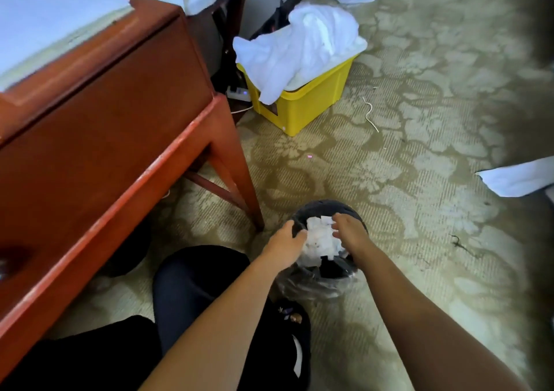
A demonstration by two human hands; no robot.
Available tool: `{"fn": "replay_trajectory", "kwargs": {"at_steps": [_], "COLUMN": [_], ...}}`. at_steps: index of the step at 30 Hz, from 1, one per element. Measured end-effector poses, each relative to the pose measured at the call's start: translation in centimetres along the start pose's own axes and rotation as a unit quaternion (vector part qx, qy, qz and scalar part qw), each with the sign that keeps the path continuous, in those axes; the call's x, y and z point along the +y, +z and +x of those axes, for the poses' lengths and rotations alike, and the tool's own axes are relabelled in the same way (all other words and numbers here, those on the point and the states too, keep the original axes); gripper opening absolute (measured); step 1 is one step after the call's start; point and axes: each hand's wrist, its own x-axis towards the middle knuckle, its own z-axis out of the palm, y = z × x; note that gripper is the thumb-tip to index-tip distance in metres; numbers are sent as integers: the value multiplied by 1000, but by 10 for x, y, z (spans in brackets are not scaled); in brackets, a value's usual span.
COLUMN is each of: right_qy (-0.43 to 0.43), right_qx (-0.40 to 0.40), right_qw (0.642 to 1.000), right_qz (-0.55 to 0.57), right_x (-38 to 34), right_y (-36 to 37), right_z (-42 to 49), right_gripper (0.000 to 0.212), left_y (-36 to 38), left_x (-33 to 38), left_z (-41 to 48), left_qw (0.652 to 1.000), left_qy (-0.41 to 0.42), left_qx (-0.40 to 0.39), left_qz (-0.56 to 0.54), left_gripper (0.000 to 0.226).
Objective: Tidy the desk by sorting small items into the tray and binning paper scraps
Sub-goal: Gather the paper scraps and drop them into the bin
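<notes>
Much bin (325, 207) hidden under left hand (286, 240), right hand (352, 231).

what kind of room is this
Probably a hotel room or similar lodging: patterned carpet, a wooden desk, and a yellow tub heaped with white linen.

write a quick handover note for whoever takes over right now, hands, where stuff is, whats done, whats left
Left hand and right hand: both curl round a wad of paper scraps, held between them right over the bin.
Bin: dark, bag-lined, on the carpet near the desk leg.
Done: scraps are at the bin, not yet let go.
Left: drop them in. A white sheet and a thin white strip lie on the carpet, possibly scraps too. The tray is not in view, so the small-item sorting cannot be judged.
</notes>
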Motion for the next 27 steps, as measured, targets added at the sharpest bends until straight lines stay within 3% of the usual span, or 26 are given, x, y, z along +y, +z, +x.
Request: {"fn": "replay_trajectory", "kwargs": {"at_steps": [6,9,17,20,27], "right_qy": [-186,-240,-463,-520,-610], "right_qx": [22,18,-58,-87,-158], "right_qw": [981,967,878,842,751], "right_qz": [-48,-82,-104,-113,-197], "right_x": [-57,-92,-190,-214,-258], "right_y": [15,21,72,97,175], "right_z": [-53,-77,-201,-244,-328], "right_gripper": [38,22,19,25,16], "left_y": [-64,-86,-141,-164,-217], "left_x": [6,7,-14,-24,-68], "left_z": [-65,-95,-225,-276,-390], "left_qw": [986,972,922,902,861], "left_qy": [110,153,230,228,149], "left_qx": [97,119,209,252,367], "left_qz": [79,134,231,265,318], "left_gripper": [57,57,57,57,57]}}
